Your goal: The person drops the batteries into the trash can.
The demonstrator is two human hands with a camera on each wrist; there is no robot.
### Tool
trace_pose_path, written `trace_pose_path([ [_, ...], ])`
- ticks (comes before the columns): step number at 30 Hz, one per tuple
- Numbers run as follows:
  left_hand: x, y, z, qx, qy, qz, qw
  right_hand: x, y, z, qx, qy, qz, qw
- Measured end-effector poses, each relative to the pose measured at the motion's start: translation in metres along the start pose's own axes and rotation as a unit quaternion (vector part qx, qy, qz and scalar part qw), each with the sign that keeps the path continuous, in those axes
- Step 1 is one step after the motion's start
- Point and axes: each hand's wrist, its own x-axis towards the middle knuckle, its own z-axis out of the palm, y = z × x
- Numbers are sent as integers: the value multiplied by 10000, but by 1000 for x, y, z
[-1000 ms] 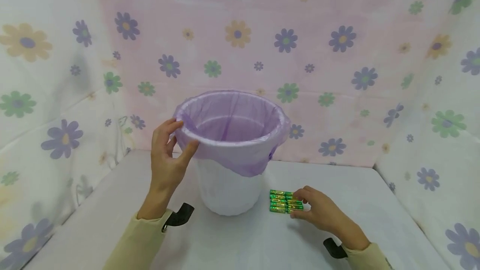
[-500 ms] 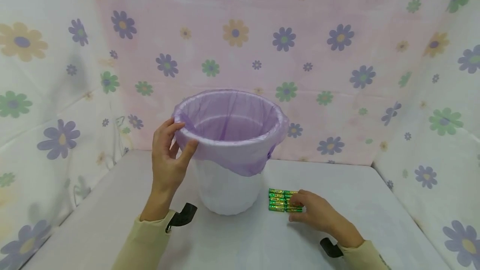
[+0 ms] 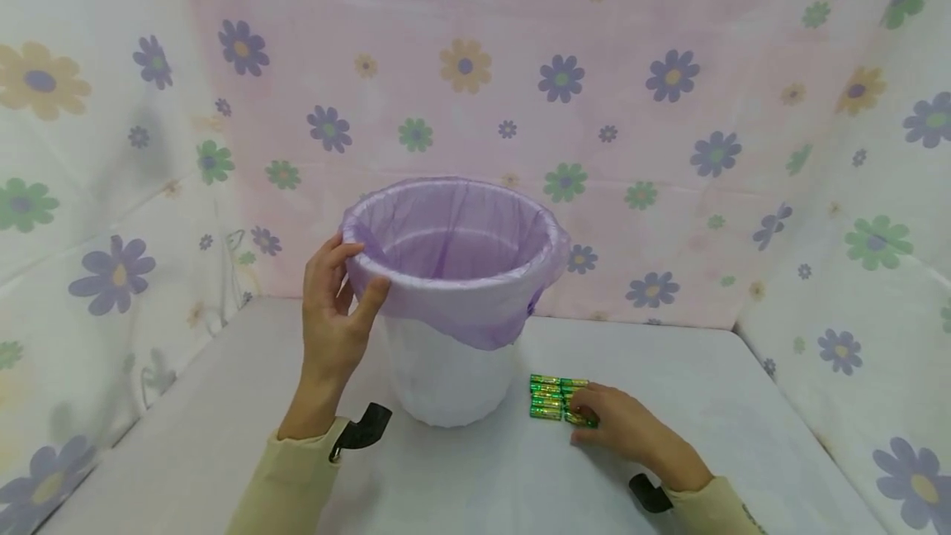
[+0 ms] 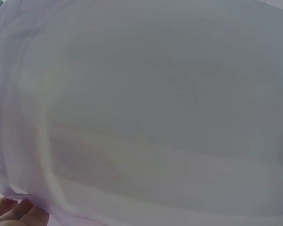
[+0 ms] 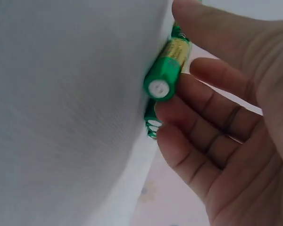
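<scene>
A round white trash bin (image 3: pixel 453 374) stands on the table, lined with a purple bag (image 3: pixel 475 316) folded over its rim. My left hand (image 3: pixel 334 329) grips the rim at the left, fingers over the top and thumb on the outer wall. Right of the bin lie green-and-gold batteries (image 3: pixel 546 395) in two side-by-side columns. My right hand (image 3: pixel 627 426) reaches over the right column, fingers curled at the nearest battery (image 5: pixel 166 73), which sits slightly askew from its row. In the right wrist view, that battery's flat end faces the camera, between thumb and fingertips.
A white cloth covers the table (image 3: pixel 669 362). Flower-print curtains (image 3: pixel 490 89) enclose it at the back and both sides. A black wrist strap piece (image 3: pixel 364 426) hangs by the left sleeve, another black piece (image 3: pixel 650 494) by the right.
My right hand has lowered slightly and curled its fingers further over the batteries. The nearest battery of the right column has shifted out of line. My left hand stays on the rim.
</scene>
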Motion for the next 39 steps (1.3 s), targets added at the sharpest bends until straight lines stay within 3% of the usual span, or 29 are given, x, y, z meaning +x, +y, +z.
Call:
trace_pose_path([
  [6,-1,-1,-1,103,18,-10,9999,5,2,1,685,-421,108,9967],
  [16,-1,-1,-3,85,51,61,9999,7,0,0,1143,-606,38,9916],
  [27,0,-1,-1,71,9,104,9999,2,1,-6,1060,-464,-43,9933],
  [33,-2,-3,-2,137,31,113,9998,0,-10,-32,1084,-301,-122,9936],
  [39,-2,-6,-1,126,-29,168,9998,1,-31,-78,895,-104,-320,9954],
])
